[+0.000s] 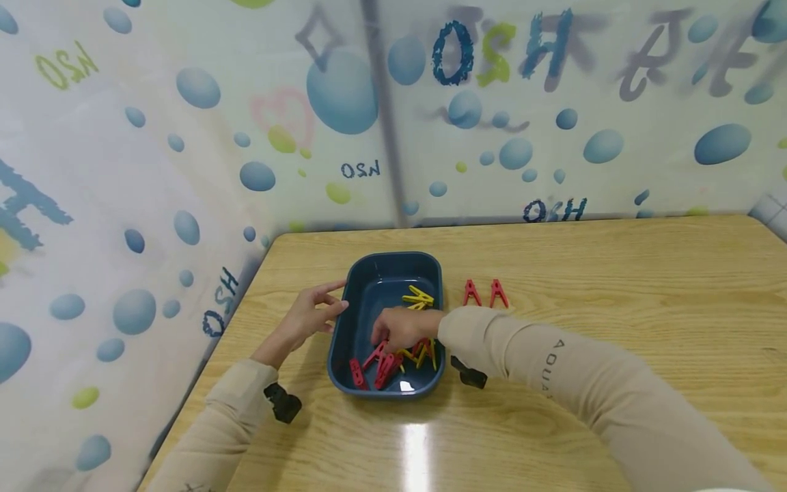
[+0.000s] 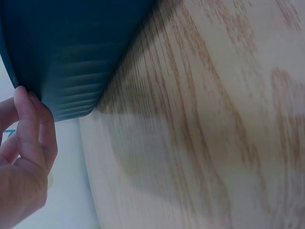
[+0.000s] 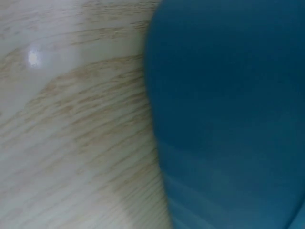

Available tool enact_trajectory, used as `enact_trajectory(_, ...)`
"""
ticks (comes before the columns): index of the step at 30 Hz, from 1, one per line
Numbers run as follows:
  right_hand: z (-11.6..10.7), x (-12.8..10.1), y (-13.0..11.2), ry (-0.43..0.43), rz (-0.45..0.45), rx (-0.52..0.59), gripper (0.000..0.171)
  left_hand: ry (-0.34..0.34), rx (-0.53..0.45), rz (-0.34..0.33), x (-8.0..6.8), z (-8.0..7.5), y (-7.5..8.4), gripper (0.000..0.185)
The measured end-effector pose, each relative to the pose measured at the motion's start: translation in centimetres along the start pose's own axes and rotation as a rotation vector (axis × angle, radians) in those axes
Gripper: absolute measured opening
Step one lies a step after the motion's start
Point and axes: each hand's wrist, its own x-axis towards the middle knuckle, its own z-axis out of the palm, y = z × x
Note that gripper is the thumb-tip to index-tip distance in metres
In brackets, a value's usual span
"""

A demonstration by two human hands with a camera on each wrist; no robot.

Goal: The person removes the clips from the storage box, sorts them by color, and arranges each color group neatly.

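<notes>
A dark blue plastic basin [image 1: 386,257] stands on the wooden table, with red clothespins [image 1: 385,369] and yellow clothespins [image 1: 419,296] inside. My left hand [image 1: 307,314] is at the basin's left side; its fingertips touch the rim, as the left wrist view also shows with the fingers [image 2: 29,119] against the edge. My right hand [image 1: 402,329] reaches down into the basin over its right rim. Its fingertips are at a red clothespin; whether they pinch it is hidden. The right wrist view shows only the basin's outer wall [image 3: 228,114] and tabletop, no hand.
Two red clothespins [image 1: 471,292] lie side by side on the tabletop [image 1: 615,273], right of the basin beyond my right forearm. A patterned curtain [image 1: 467,157] hangs behind the table's far edge and along the left.
</notes>
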Motion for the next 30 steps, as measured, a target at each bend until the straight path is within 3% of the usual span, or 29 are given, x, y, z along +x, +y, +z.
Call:
enact_trajectory(11, 0.21, 0.03, -0.23, 0.001, 0.009, -0.025, 0.017, 0.01, 0.005, 0.002, -0.09, -0.06, 0.21, 0.048)
enact_trajectory(19, -0.19, -0.33, -0.06, -0.03, -0.09, -0.003, 0.011, 0.008, 0.008, 0.008, -0.07, -0.02, 0.21, 0.048)
enact_trajectory(30, -0.25, -0.28, 0.35, -0.018, -0.142, 0.046, 0.012, 0.002, -0.002, 0.008, -0.1, 0.06, 0.15, 0.048)
